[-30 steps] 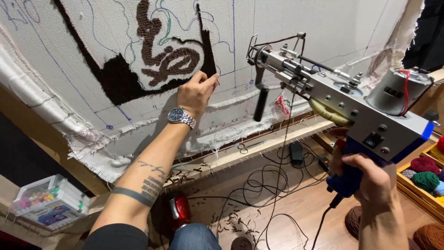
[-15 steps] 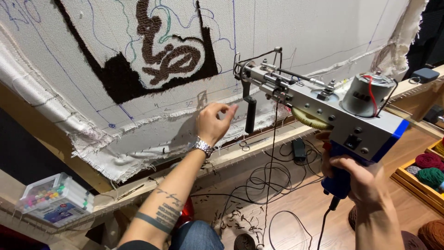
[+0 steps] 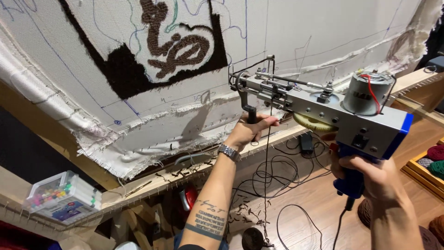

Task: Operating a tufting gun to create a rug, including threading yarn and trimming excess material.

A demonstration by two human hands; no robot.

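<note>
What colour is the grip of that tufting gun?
Blue, seen in the head view: the right hand wraps the grip.

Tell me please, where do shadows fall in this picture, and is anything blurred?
Head view: the left hand and tufting gun cast a soft grey shadow on the cloth; everything looks sharp, with straight frame edges bending slightly towards the corners.
</note>
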